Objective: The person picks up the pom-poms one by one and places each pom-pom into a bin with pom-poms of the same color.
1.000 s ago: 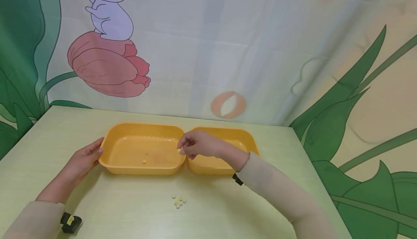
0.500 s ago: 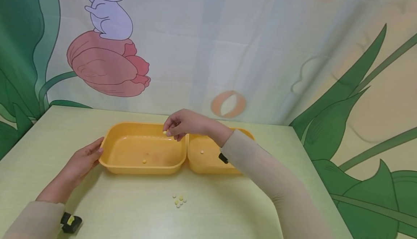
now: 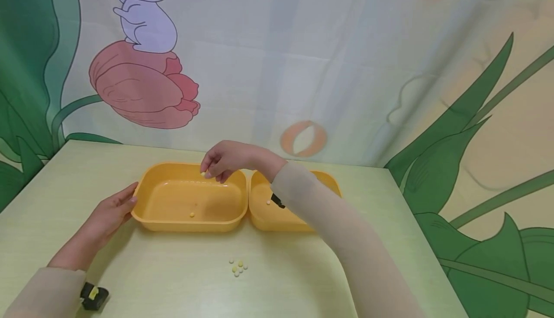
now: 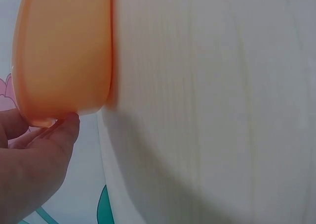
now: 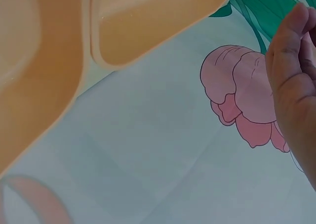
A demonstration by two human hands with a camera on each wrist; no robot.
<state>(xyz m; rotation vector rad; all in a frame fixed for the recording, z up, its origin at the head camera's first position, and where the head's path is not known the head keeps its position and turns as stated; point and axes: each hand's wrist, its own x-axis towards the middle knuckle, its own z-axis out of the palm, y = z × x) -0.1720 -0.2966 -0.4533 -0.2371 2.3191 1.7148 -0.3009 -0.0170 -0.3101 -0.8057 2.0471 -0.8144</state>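
Note:
My right hand (image 3: pixel 231 158) pinches a small round yellow tablet (image 3: pixel 203 174) between thumb and fingertips. It hovers above the far part of the left yellow plastic tray (image 3: pixel 186 227). Around that tray's left end, my left hand (image 3: pixel 113 212) holds the rim, its thumb and fingers also visible in the left wrist view. One yellow tablet (image 3: pixel 192 215) lies inside the left tray. A pale tablet (image 3: pixel 268 202) lies in the right yellow tray (image 3: pixel 281 224), partly covered by my right forearm. In the right wrist view the right hand (image 5: pixel 296 75) shows at the edge; its tablet is hidden there.
Several white and yellow tablets (image 3: pixel 237 268) lie loose on the light table (image 3: pixel 173 270), in front of the trays. The two trays stand side by side, their ends touching or nearly so. A printed curtain (image 3: pixel 242 68) hangs behind the table.
My right hand has moved left and away from me, from the gap between the trays to above the left tray, still pinching the yellow tablet. My left hand stays put.

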